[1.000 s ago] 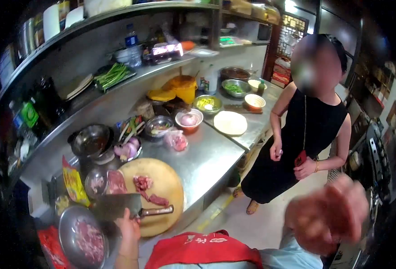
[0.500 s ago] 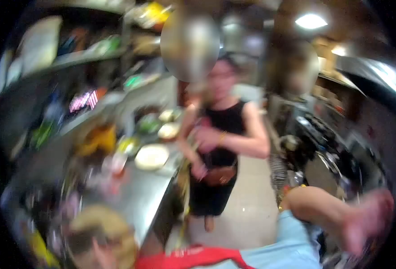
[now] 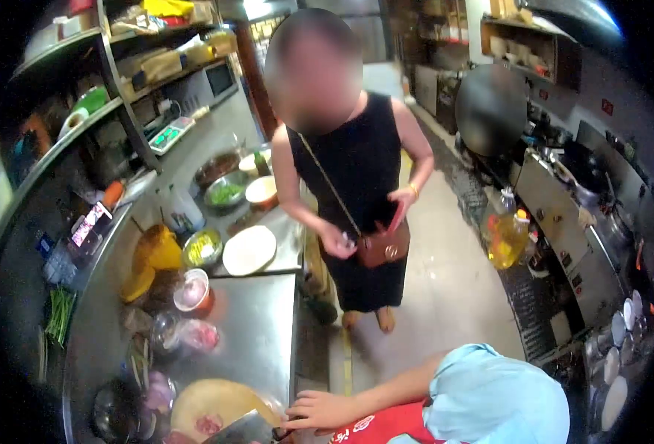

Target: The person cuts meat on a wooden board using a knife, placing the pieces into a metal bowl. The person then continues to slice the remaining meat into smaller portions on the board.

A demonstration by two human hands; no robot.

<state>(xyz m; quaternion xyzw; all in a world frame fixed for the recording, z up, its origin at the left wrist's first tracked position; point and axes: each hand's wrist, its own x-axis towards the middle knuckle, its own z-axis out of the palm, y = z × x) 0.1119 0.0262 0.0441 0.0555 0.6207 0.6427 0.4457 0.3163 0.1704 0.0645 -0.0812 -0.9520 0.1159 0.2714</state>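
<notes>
My right hand [image 3: 319,411] reaches in from a light blue sleeve [image 3: 497,388] at the bottom. Its fingers lie over the dark handle of a cleaver [image 3: 247,431], with the fingertips at the handle's end by the blade. The wide blade rests over the near edge of a round wooden chopping board [image 3: 212,392]. A small pile of raw meat [image 3: 208,423] sits on that board beside the blade. My left hand is out of sight. Part of my red apron [image 3: 386,427] shows below my right arm.
A person [image 3: 349,170] in a black dress stands in the aisle, holding a flat red item. Steel counter [image 3: 257,325] carries a plate [image 3: 249,250], bowls and a bagged item. Oil bottles [image 3: 506,240] stand by the stove at right. A propped phone [image 3: 90,226] is at left.
My right hand has come from the far right down to the cleaver handle. My left hand has left the view. The standing person appears closer, both hands now lower near the bag.
</notes>
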